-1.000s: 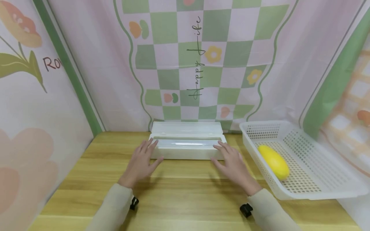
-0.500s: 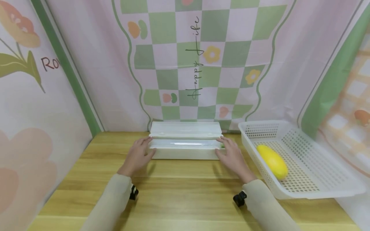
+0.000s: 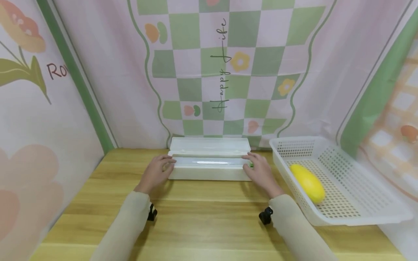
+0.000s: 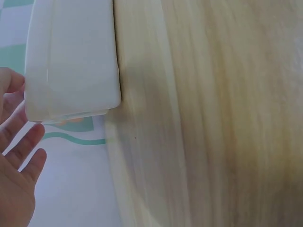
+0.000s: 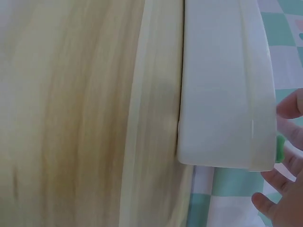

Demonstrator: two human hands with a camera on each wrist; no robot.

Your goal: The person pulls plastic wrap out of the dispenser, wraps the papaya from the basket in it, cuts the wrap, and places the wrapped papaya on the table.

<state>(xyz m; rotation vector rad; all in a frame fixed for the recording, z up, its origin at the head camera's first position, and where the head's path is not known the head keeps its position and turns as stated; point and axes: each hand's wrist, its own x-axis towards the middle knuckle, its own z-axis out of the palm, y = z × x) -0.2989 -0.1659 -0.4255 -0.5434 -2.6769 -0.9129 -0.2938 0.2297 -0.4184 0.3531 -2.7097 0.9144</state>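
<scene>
A long white cling film dispenser (image 3: 209, 174) stands at the back of the table with its lid (image 3: 209, 144) raised. A shiny translucent film roll (image 3: 209, 162) lies inside it. At the dispenser's left end is my left hand (image 3: 155, 172), its forefinger and thumb bent toward each other at the roll's end. My right hand (image 3: 262, 172) mirrors it at the right end, fingertips over the rim beside a small green end piece (image 3: 251, 164). Both wrist views show the other fingers spread behind the dispenser wall. I cannot tell whether the fingertips pinch the film.
To the right, a white perforated plastic basket (image 3: 356, 220) holds a yellow oval fruit (image 3: 307, 183). A patterned curtain (image 3: 225, 72) hangs right behind the dispenser. Wooden table (image 3: 209, 224) stretches in front of it.
Both hands first moved outward to the dispenser's ends and lowered. Since then the fingertips have come slightly inward over the roll's ends. The dispenser and basket stay in place.
</scene>
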